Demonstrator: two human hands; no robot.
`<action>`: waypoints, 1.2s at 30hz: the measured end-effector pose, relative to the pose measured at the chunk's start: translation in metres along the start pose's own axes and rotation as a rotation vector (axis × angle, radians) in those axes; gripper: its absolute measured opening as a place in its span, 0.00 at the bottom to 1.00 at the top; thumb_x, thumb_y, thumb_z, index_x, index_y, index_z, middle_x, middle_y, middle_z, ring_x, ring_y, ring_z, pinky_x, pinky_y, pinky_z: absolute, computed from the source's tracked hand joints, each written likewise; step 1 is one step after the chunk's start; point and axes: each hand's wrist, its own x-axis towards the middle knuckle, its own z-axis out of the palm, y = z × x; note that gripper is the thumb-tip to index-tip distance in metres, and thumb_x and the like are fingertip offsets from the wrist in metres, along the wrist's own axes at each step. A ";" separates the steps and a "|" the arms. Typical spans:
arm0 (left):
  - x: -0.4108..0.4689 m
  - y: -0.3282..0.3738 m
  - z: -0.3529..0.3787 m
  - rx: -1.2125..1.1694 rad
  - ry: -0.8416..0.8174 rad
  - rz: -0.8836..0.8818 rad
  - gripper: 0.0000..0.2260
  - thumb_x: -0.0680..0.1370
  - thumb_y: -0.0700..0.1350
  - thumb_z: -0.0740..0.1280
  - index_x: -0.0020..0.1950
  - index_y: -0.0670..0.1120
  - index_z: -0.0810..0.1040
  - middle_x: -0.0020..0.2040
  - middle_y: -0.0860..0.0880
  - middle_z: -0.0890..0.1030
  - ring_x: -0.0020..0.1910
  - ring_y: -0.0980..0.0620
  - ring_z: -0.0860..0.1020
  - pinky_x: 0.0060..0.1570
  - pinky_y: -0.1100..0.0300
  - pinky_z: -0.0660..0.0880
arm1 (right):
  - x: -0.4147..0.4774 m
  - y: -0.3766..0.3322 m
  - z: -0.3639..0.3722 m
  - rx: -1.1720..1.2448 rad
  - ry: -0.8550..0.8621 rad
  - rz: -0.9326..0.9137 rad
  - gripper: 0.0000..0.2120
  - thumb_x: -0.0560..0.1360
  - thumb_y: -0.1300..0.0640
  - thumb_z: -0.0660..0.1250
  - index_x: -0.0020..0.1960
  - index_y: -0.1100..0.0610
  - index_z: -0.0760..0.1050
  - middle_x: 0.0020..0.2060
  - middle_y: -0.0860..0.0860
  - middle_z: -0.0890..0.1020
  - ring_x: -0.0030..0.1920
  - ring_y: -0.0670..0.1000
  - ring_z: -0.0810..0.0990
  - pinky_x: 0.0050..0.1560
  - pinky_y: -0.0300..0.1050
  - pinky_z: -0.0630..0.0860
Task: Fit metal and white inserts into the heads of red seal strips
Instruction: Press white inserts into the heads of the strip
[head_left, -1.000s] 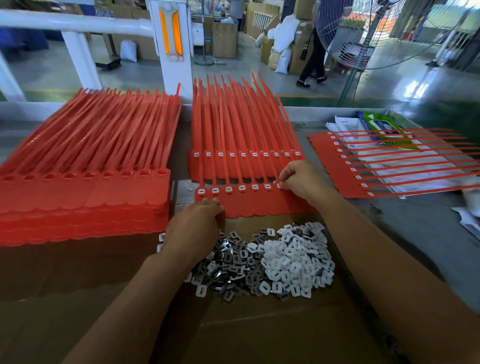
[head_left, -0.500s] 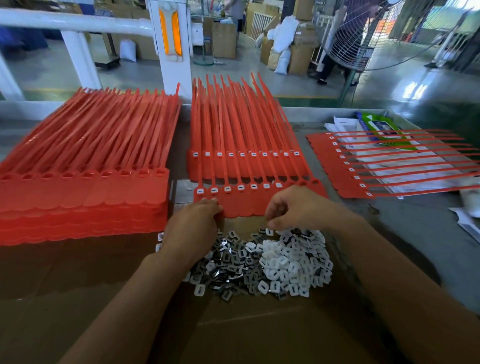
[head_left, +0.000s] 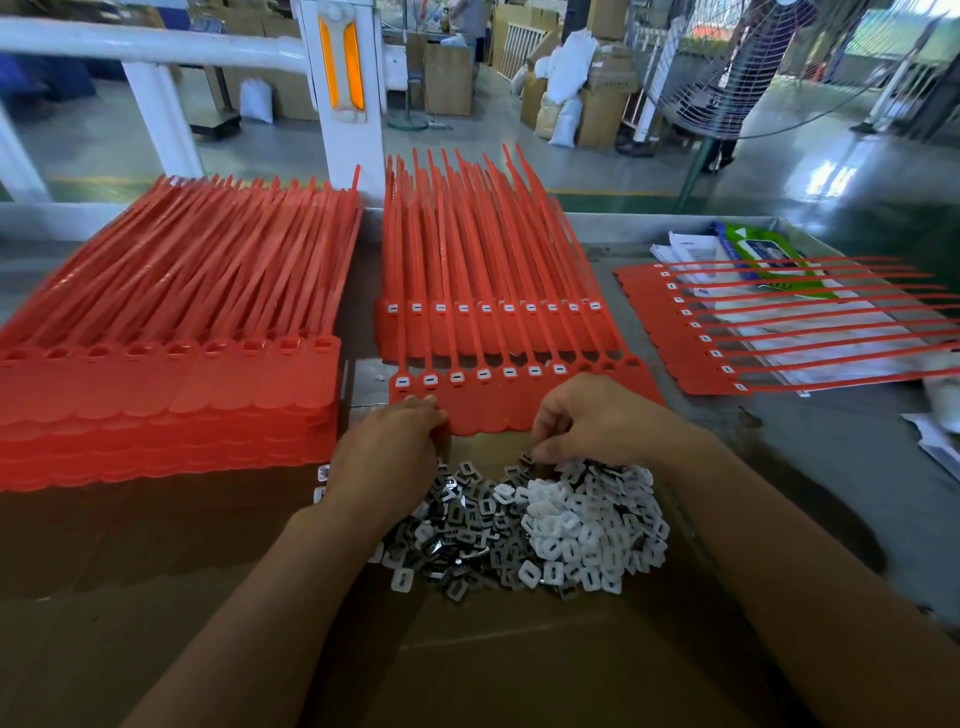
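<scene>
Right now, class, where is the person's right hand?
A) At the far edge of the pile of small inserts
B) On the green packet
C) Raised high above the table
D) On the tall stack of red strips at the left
A: the right hand is curled with its fingertips down at the far edge of the pile of inserts.

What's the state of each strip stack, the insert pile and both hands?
Left stack: heads empty.
Middle stack: heads fitted with white inserts.
Front sheet: seven heads fitted, rightmost ones empty.
Right sheet: heads fitted.
Insert pile: loose, metal and white mixed.
Left hand: fingertips pressing the front sheet.
Right hand: pinching a metal insert at the pile's edge.
</scene>
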 end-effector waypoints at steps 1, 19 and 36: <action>0.000 0.000 0.000 0.000 0.002 0.000 0.19 0.77 0.37 0.56 0.66 0.49 0.73 0.70 0.53 0.69 0.69 0.52 0.67 0.65 0.54 0.67 | 0.000 0.001 0.000 0.033 0.014 -0.004 0.08 0.69 0.58 0.73 0.34 0.49 0.77 0.30 0.42 0.80 0.33 0.38 0.78 0.34 0.31 0.73; 0.000 0.000 0.001 -0.003 0.020 0.005 0.19 0.78 0.37 0.57 0.66 0.49 0.73 0.70 0.53 0.69 0.68 0.52 0.67 0.64 0.56 0.66 | -0.002 0.022 -0.020 0.309 0.421 0.056 0.07 0.71 0.65 0.69 0.43 0.54 0.75 0.36 0.50 0.79 0.29 0.43 0.77 0.32 0.32 0.73; -0.001 0.000 0.001 -0.006 0.028 0.006 0.19 0.78 0.37 0.57 0.66 0.50 0.73 0.70 0.54 0.69 0.69 0.53 0.66 0.64 0.57 0.65 | 0.032 0.059 -0.031 0.384 0.651 0.075 0.06 0.72 0.67 0.67 0.44 0.57 0.77 0.34 0.45 0.78 0.35 0.41 0.74 0.36 0.32 0.69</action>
